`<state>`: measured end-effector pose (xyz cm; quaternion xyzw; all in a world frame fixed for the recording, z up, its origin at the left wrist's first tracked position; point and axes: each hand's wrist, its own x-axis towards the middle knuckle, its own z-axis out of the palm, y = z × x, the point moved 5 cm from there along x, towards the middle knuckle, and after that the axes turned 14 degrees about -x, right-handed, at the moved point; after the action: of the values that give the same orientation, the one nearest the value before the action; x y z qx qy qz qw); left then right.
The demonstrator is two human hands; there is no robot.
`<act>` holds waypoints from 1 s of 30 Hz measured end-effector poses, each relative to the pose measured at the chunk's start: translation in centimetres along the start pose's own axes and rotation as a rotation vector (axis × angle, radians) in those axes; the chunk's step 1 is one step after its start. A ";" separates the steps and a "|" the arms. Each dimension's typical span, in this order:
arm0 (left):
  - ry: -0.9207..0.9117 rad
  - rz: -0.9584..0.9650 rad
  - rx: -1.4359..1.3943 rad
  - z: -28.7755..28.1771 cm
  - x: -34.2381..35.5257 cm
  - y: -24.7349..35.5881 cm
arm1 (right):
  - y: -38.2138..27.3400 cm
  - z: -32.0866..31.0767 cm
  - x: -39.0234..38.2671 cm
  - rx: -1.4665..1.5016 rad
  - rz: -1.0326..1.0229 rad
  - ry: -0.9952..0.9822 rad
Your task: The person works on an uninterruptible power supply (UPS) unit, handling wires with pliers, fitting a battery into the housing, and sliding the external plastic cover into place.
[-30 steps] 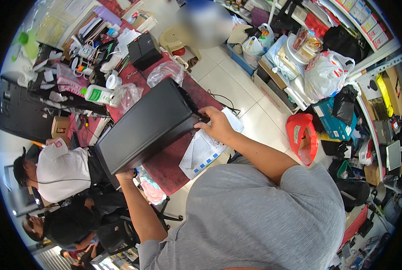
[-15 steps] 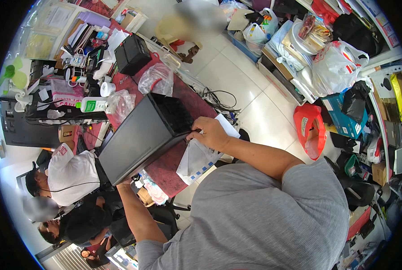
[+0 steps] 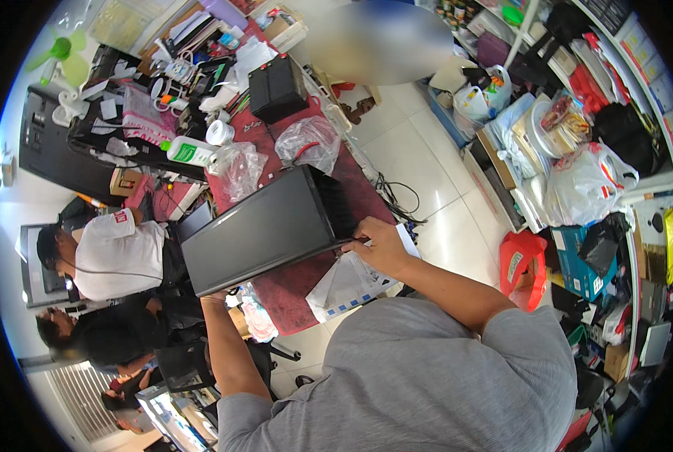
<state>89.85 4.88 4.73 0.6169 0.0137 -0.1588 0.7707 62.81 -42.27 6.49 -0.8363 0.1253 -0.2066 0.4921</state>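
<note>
A black computer case (image 3: 257, 230) lies at a slant over the red-covered table (image 3: 287, 297), its broad plain side facing up. At its right end, my right hand (image 3: 379, 245) grips the near corner with bent fingers. My left hand (image 3: 216, 297) holds the near edge toward the left end; its fingers are mostly hidden by the case. Beside my right hand, papers in a clear plastic sleeve (image 3: 344, 285) lie on the table edge. Crumpled clear plastic bags (image 3: 239, 169) sit just beyond the case, with red-handled pliers (image 3: 304, 151) by one of them.
A black box-like battery (image 3: 276, 88), a white bottle with a green label (image 3: 190, 151) and a white tub (image 3: 219, 133) stand farther back. People sit at the left, one in a white shirt (image 3: 122, 252). A red bag (image 3: 522, 267) is on the tiled floor at right.
The whole view has shifted. The case has tipped so its slotted vent area no longer shows and its broad side appears flatter. Both hands keep their hold on it.
</note>
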 end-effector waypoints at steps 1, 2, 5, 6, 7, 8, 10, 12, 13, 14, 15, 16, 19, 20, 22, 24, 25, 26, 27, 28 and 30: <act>0.034 0.005 -0.038 -0.3 -0.2 0.2 | -0.1 0.0 0.2 0.003 -0.004 -0.036; 0.060 -0.010 -0.122 -0.6 -0.7 0.4 | -0.4 -0.2 0.4 -0.004 -0.039 -0.082; 0.053 -0.120 -0.447 6.2 -3.0 2.5 | -1.5 -1.8 1.9 0.033 -0.112 -0.210; 0.063 -0.138 -0.477 7.6 -4.4 3.9 | -2.3 -2.5 2.3 0.116 -0.124 -0.271; 0.074 -0.150 -0.511 8.6 -5.7 4.9 | -2.7 -2.7 2.6 0.197 -0.140 -0.337; 0.121 -0.177 -0.531 9.3 -6.9 5.4 | -2.8 -2.8 2.7 0.272 -0.138 -0.361; 0.124 -0.140 -0.462 9.0 -7.7 5.6 | -2.5 -3.0 3.0 0.466 -0.015 -0.352; 0.166 -0.119 -0.449 9.1 -7.7 5.5 | -2.8 -3.1 3.9 0.588 0.027 -0.328; 0.200 -0.156 -0.497 9.4 -7.7 5.2 | -3.1 -3.3 4.3 0.613 0.009 -0.300; 0.155 -0.132 -0.580 8.7 -7.6 4.6 | -3.7 -3.4 4.6 0.556 0.025 -0.266; 0.129 -0.110 -0.610 7.9 -7.5 3.8 | -4.2 -3.5 4.8 0.495 0.040 -0.224; 0.127 -0.078 -0.643 8.2 -7.4 3.4 | -4.3 -3.4 4.9 0.449 0.025 -0.175; 0.088 -0.014 -0.674 8.3 -8.3 2.7 | -5.4 -3.4 4.9 0.405 0.054 -0.163; 0.066 -0.002 -0.671 8.4 -8.5 2.7 | -6.1 -3.1 4.8 0.405 0.088 -0.144; -0.013 0.028 -0.663 8.4 -9.0 2.0 | -6.6 -2.9 4.8 0.370 0.096 -0.132; -0.049 0.046 -0.622 8.2 -9.3 1.5 | -6.3 -2.7 4.6 0.342 0.123 -0.088; -0.068 0.060 -0.605 8.2 -9.3 1.4 | -6.2 -2.9 4.5 0.319 0.133 -0.053; -0.086 0.074 -0.589 8.4 -9.2 1.1 | -6.3 -3.0 4.5 0.297 0.143 -0.018; -0.098 0.088 -0.574 8.5 -9.5 0.9 | -6.5 -2.9 4.3 0.276 0.155 0.010; -0.119 0.097 -0.547 9.2 -9.8 1.3 | -6.7 -2.9 4.2 0.237 0.172 0.066; -0.122 0.142 -0.420 9.3 -10.3 1.4 | -7.6 -2.9 4.0 0.165 0.205 0.116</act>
<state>78.83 -1.42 10.54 0.4318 -0.0436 -0.1349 0.8908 65.01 -42.49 15.23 -0.7625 0.2212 -0.2129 0.5696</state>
